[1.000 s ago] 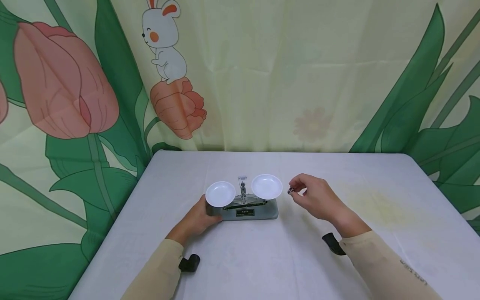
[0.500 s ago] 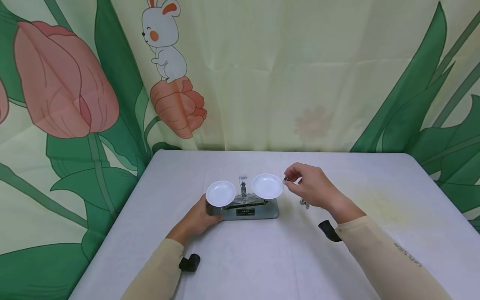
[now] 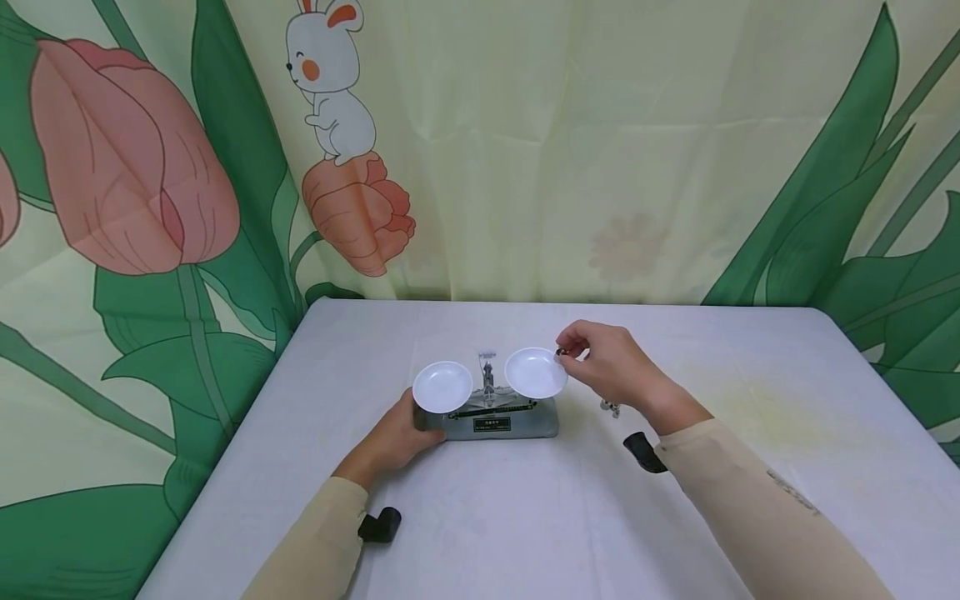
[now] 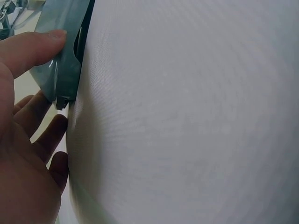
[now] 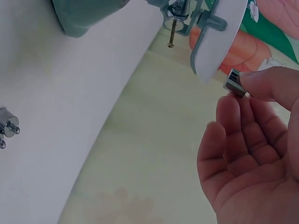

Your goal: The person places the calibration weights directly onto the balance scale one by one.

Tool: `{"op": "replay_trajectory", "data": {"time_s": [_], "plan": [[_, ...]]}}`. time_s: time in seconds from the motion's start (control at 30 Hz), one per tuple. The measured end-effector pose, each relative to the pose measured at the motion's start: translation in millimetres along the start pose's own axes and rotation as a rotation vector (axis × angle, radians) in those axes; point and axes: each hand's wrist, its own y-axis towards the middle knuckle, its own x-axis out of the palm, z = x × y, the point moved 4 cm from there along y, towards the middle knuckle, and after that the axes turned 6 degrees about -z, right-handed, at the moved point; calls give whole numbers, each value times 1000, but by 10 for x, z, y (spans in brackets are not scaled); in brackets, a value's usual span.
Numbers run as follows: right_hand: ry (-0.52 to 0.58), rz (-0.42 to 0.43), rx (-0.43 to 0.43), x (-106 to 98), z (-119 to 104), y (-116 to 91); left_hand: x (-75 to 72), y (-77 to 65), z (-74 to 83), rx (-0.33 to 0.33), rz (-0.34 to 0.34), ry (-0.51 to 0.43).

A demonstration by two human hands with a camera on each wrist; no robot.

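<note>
A grey-green balance scale (image 3: 517, 427) stands on the table with two white pans. My left hand (image 3: 393, 437) grips the left end of its base; in the left wrist view the thumb lies on the front face and other fingers reach behind. Above that hand is the left pan (image 3: 442, 387), bare. At the right pan's (image 3: 532, 375) outer rim, my right hand (image 3: 615, 362) pinches a small shiny metal weight (image 5: 233, 84) between thumb and fingertips. The right wrist view shows the weight close beside the pan's edge, the other fingers loosely bent.
Several small metal weights (image 3: 611, 408) stand on the white-covered table (image 3: 525, 517), right of the scale and below my right wrist. Behind the table's far edge hangs a curtain (image 3: 525, 167) printed with tulips and a rabbit.
My right hand has moved left and away from me with the weight, from beside the scale to the right pan's rim. The weights under it have come into view. My left hand stays put.
</note>
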Motion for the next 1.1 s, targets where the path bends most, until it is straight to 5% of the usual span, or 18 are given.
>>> {"op": "replay_trajectory", "data": {"time_s": [1.1], "plan": [[-17,-68,-7,220,-139,236,0,-3,-15,-11,0,-6]]}}
